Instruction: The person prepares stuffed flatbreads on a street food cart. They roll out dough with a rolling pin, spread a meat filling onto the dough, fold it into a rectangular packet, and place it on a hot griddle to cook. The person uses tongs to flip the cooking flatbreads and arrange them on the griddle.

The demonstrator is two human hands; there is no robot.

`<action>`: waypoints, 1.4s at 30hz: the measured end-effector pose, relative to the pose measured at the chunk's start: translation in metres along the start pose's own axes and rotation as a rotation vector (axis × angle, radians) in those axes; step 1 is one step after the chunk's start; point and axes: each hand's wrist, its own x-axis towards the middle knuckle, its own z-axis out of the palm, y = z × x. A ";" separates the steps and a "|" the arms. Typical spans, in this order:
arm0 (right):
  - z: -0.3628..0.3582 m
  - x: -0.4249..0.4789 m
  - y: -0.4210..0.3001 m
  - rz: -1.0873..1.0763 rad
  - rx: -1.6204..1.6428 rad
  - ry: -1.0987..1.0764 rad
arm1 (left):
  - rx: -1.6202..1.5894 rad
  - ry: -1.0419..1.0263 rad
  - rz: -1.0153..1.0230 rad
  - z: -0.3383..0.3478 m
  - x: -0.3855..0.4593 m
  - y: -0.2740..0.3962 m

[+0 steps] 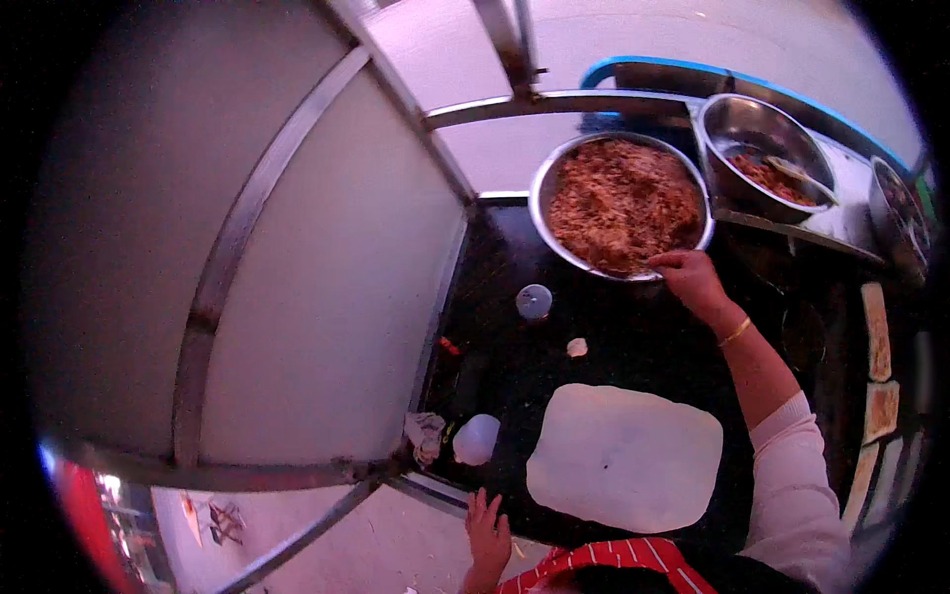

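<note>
My right hand (686, 281) is at the near rim of a metal bowl (545, 215) full of reddish-brown shredded or minced filling (623, 200); its fingertips touch the filling's edge, and whether they pinch anything is hidden. A wide, thin sheet of rolled dough (627, 457) lies flat on the black worktop (638, 349) close before me. At the worktop's near left edge my left hand (488, 531) rests with fingers apart and nothing in it. Beyond the dough lies a small dough scrap (577, 347), and past that stands a small round shaker-like container (534, 302).
A second metal bowl (768, 160) with filling and a spoon stands at the upper right, another bowl (898, 208) beyond. Browned flat dough pieces (876, 330) line the right side. A white rounded object (476, 439) and crumpled cloth (425, 436) sit near a metal-framed panel (326, 260).
</note>
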 end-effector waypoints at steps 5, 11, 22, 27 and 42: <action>-0.001 -0.025 -0.026 0.063 0.220 0.011 | 0.046 0.017 -0.016 -0.006 -0.005 -0.005; 0.014 -0.167 -0.022 -0.518 -0.037 0.273 | 0.052 0.026 -0.002 -0.004 -0.012 -0.011; 0.039 -0.374 0.062 0.008 -0.372 0.249 | -0.028 0.026 0.277 0.004 0.012 -0.011; 0.059 -0.378 0.039 0.297 -0.243 0.112 | -0.046 -0.027 0.379 0.002 0.009 -0.012; 0.064 -0.353 0.079 -0.190 -0.515 0.362 | -1.055 0.011 -0.399 -0.025 -0.068 -0.088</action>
